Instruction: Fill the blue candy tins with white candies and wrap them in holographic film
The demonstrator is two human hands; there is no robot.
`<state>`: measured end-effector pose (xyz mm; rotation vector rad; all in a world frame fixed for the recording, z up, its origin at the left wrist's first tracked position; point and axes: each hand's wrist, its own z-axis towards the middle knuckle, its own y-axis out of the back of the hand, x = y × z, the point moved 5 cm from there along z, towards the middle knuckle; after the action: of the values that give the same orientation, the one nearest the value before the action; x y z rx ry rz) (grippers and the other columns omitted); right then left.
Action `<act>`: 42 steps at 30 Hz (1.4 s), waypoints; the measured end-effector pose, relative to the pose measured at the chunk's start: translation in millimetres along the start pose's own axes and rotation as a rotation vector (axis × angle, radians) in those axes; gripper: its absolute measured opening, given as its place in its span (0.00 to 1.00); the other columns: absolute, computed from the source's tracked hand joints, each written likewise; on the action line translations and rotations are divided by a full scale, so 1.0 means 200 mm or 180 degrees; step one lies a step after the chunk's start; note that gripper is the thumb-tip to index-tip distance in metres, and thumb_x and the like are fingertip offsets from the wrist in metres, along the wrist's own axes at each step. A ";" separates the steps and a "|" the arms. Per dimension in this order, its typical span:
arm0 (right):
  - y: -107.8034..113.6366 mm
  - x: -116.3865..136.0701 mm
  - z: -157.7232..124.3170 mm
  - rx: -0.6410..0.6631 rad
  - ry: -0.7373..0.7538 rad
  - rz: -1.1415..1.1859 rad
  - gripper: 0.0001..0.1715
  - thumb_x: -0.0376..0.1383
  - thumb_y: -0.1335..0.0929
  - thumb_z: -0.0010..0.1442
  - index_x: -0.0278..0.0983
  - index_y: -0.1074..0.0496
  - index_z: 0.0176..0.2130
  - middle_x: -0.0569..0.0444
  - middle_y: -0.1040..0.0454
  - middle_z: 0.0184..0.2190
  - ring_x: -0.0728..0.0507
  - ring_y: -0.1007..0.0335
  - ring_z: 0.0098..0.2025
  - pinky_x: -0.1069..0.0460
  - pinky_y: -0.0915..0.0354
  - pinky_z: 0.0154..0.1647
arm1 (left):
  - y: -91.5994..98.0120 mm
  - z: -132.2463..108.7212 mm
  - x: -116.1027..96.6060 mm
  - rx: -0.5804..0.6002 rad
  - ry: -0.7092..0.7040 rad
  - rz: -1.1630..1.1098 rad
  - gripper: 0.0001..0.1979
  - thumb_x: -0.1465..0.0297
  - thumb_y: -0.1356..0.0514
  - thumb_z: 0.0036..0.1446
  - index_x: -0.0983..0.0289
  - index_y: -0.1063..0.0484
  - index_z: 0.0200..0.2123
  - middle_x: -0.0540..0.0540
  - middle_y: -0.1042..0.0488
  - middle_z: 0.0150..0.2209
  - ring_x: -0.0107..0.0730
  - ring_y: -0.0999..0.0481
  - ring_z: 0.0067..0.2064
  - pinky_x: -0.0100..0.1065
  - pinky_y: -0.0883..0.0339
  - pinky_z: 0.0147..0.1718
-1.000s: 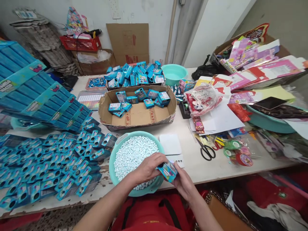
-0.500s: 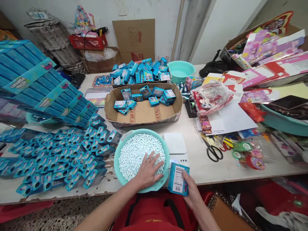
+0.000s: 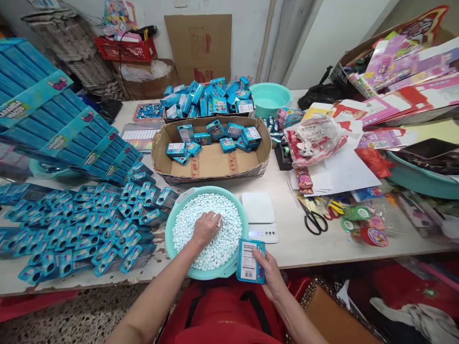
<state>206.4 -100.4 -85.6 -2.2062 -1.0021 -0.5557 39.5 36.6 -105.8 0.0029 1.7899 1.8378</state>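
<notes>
My left hand point(image 3: 207, 228) is down in the small white candies point(image 3: 206, 253), its fingers curled into them. They fill a mint-green basin point(image 3: 169, 239) at the table's front edge. My right hand point(image 3: 268, 268) grips a blue candy box point(image 3: 249, 260), its printed label facing up, just over the basin's right rim. A white digital scale point(image 3: 257, 209) stands right of the basin with a bare plate. Many blue boxes with round holes in their ends point(image 3: 103, 229) stand packed together to the left. How many candies my left fingers hold is hidden.
Behind the basin is an open cardboard tray point(image 3: 211, 167) with several blue boxes, and a fuller carton point(image 3: 215, 102) beyond it. Stacked blue display packs point(image 3: 68, 114) lean at the left. Black scissors point(image 3: 315, 222), tape rolls point(image 3: 362, 213) and printed packaging point(image 3: 390, 107) lie at the right.
My left hand has gone from spread flat on the candies to curled into them, further up and left. My right hand has brought the box left to the basin's rim.
</notes>
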 end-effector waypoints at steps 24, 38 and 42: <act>-0.50 0.19 0.09 0.0265 0.2803 -0.3573 0.15 0.38 0.28 0.51 0.40 0.28 0.41 0.52 0.27 0.37 0.39 0.34 0.42 0.46 0.39 0.42 | 0.40 0.05 -0.10 -0.1224 0.2054 -0.5637 0.09 0.65 0.40 0.48 0.64 0.35 0.27 0.49 0.30 0.23 0.27 0.29 0.23 0.30 0.36 0.23; -0.52 0.22 0.08 0.0008 0.2964 -0.3847 0.16 0.40 0.29 0.52 0.41 0.28 0.42 0.52 0.26 0.37 0.39 0.34 0.42 0.47 0.40 0.40 | 0.40 0.07 -0.09 -0.1302 0.2308 -0.5134 0.13 0.63 0.37 0.46 0.65 0.35 0.22 0.48 0.32 0.20 0.25 0.30 0.22 0.28 0.36 0.25; -0.51 0.22 0.08 -0.0041 0.3000 -0.3844 0.16 0.43 0.30 0.53 0.41 0.27 0.42 0.52 0.25 0.37 0.39 0.34 0.41 0.47 0.40 0.39 | 0.40 0.07 -0.09 -0.1317 0.2354 -0.5082 0.15 0.62 0.36 0.45 0.66 0.35 0.20 0.50 0.30 0.22 0.25 0.30 0.22 0.28 0.36 0.25</act>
<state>156.5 -15.7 -31.1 -0.8298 -1.6019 -1.8527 29.5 47.6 -24.5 -1.8284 0.9510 0.8664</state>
